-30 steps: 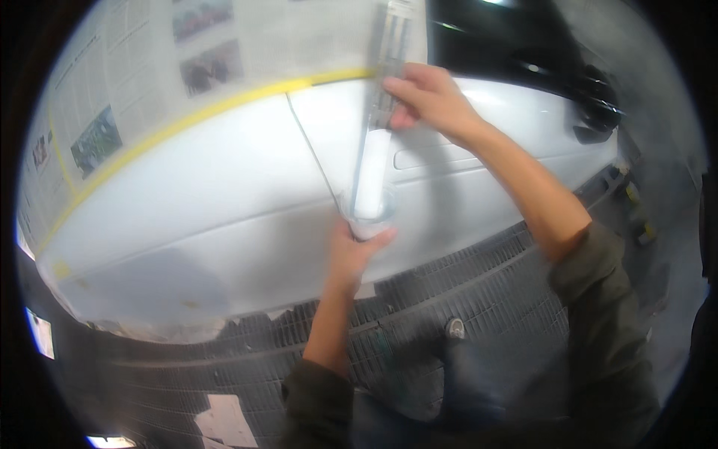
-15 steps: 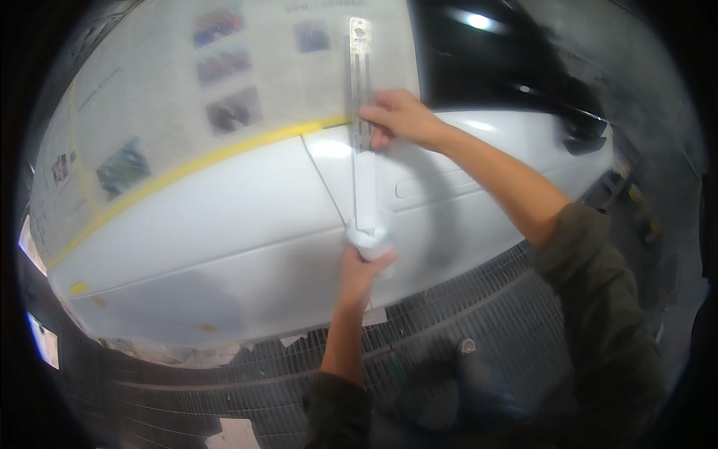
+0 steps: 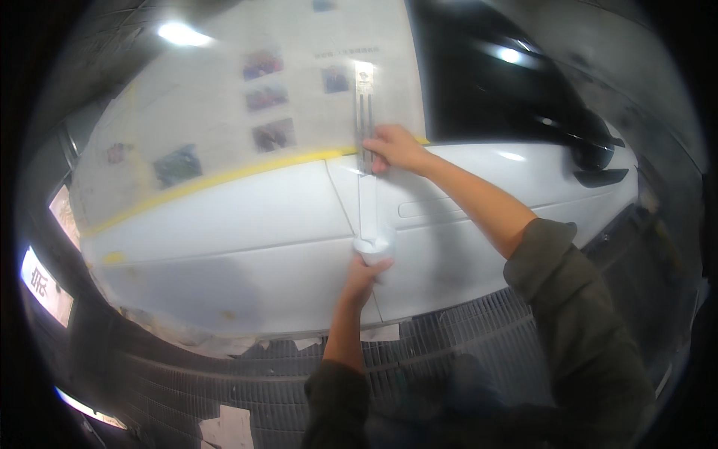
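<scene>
My left hand (image 3: 363, 275) is closed around the lower part of a small whitish cup (image 3: 378, 248), held upright before the car's side. My right hand (image 3: 396, 148) pinches a long flat metal mixing ruler (image 3: 365, 105) with slots in its upper half. The ruler stands nearly upright, and its lower part is coated white. Its lower end goes down into the cup; the tip is hidden inside. Behind both hands is a white car body (image 3: 247, 224) with a door seam and a recessed handle area.
Printed paper sheeting (image 3: 217, 97) covers the upper car at the left, edged with yellow masking tape (image 3: 262, 166). A dark window (image 3: 486, 82) and a side mirror (image 3: 594, 142) are at the right. A ridged grating floor (image 3: 277, 382) lies below, with torn paper (image 3: 228, 428) on it.
The view has shifted, so the car and covering sit lower and further right. Both hands still hold the cup and the ruler, whose end stays inside the cup.
</scene>
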`<action>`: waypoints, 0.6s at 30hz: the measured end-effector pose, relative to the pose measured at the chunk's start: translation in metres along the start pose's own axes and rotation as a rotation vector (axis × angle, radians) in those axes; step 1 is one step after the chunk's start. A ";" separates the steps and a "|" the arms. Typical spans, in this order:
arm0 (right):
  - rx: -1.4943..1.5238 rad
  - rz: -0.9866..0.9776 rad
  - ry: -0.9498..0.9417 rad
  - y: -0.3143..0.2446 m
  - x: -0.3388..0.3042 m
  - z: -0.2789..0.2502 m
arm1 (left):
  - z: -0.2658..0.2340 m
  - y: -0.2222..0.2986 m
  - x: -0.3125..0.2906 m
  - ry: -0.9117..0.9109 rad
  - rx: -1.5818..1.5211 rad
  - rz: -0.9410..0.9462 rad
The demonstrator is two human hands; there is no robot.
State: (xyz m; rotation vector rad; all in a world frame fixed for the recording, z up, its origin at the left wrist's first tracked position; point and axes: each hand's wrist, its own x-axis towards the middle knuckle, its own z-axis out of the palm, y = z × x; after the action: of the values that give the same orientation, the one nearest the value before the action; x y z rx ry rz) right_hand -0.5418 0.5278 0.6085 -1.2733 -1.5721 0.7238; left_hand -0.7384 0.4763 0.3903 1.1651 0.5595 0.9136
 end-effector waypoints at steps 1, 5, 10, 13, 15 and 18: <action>0.015 -0.012 0.006 -0.001 0.000 0.001 | -0.002 -0.001 0.001 -0.004 0.009 0.011; -0.009 -0.029 0.010 -0.010 -0.003 -0.002 | -0.006 -0.002 0.006 -0.039 -0.051 -0.040; -0.023 -0.065 -0.013 0.004 -0.006 0.008 | -0.008 0.003 -0.005 0.006 -0.069 -0.001; 0.039 -0.024 -0.054 0.034 -0.035 0.016 | -0.001 0.005 -0.004 0.023 -0.089 -0.019; -0.010 -0.015 -0.101 0.049 -0.064 0.024 | 0.002 0.005 0.001 0.017 -0.040 -0.009; -0.004 -0.030 -0.084 0.044 -0.075 0.030 | 0.004 0.007 -0.003 0.040 0.034 0.023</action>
State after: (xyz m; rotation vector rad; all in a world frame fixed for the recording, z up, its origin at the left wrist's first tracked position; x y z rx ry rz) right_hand -0.5523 0.4718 0.5357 -1.2341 -1.6573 0.7637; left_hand -0.7389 0.4729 0.3976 1.1885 0.5974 0.9516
